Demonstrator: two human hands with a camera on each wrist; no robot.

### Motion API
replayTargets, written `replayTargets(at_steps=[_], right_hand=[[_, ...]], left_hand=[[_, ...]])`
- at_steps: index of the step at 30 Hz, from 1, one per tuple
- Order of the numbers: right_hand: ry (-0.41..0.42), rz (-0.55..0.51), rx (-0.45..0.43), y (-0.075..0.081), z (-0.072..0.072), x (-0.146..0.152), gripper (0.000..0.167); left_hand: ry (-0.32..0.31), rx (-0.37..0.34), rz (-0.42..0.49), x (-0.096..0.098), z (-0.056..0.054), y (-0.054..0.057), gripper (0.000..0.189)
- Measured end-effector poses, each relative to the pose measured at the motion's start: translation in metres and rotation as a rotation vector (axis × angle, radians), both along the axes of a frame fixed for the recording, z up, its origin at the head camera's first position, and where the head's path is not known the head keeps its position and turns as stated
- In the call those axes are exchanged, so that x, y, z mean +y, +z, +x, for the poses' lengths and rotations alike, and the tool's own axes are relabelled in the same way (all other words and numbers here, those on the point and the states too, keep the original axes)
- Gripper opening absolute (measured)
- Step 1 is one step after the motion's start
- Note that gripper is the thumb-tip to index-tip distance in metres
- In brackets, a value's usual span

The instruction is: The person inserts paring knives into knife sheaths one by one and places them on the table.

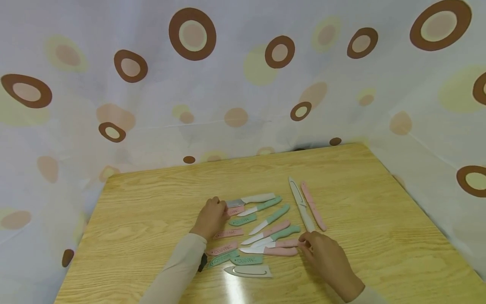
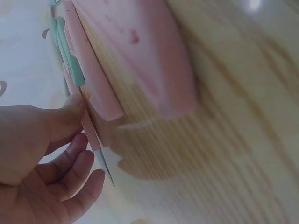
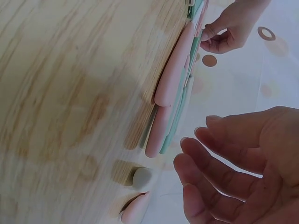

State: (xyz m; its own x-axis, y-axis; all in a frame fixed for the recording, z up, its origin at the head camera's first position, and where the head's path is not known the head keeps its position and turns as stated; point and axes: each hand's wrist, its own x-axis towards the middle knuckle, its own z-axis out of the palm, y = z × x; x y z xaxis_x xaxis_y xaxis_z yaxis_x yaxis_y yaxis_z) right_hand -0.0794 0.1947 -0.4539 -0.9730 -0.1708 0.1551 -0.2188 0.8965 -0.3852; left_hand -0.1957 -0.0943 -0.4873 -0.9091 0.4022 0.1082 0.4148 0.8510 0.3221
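Knives and blade sheaths lie clustered mid-table (image 1: 152,202). Left hand (image 1: 210,217) pinches the pink sheath (image 1: 236,210) at the cluster's far left; right hand (image 1: 326,257), fingers loosely spread and holding nothing, hovers just beside the nearest pink-handled knife (image 1: 271,251).

My head camera looks forward and down from some way off, taking in the whole wooden table (image 1: 152,202) and the curtain backdrop (image 1: 243,84). Both wrist cameras sit low and very close, skimming the tabletop. All three views share the cluster of knives (image 1: 265,228) between my hands.
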Motion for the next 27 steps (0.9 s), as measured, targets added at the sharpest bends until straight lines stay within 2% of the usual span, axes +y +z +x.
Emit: replayTargets(at_steps=[4,8,14,17,23,27], right_hand=[[0.022,-0.005,0.021,-0.001,-0.001,-0.002,0.011],[0.054,-0.004,0.047,0.0,-0.004,-0.005,0.011],[0.088,0.056,0.051,-0.001,-0.014,-0.005,0.011],[0.111,0.089,0.058,-0.003,-0.019,-0.006,0.013],[0.217,0.128,0.089,-0.013,-0.029,-0.01,0.015],[0.251,0.136,0.07,-0.019,-0.032,-0.014,0.013]], left_hand=[[-0.029,-0.004,-0.009,-0.001,0.001,0.003,0.014],[-0.042,-0.023,0.013,-0.003,0.002,0.015,0.014],[-0.05,0.007,0.187,-0.008,0.008,0.035,0.014],[-0.058,0.024,0.235,-0.012,0.012,0.042,0.015],[-0.058,0.054,0.237,-0.015,0.016,0.046,0.015],[-0.061,0.064,0.217,-0.016,0.017,0.044,0.016]])
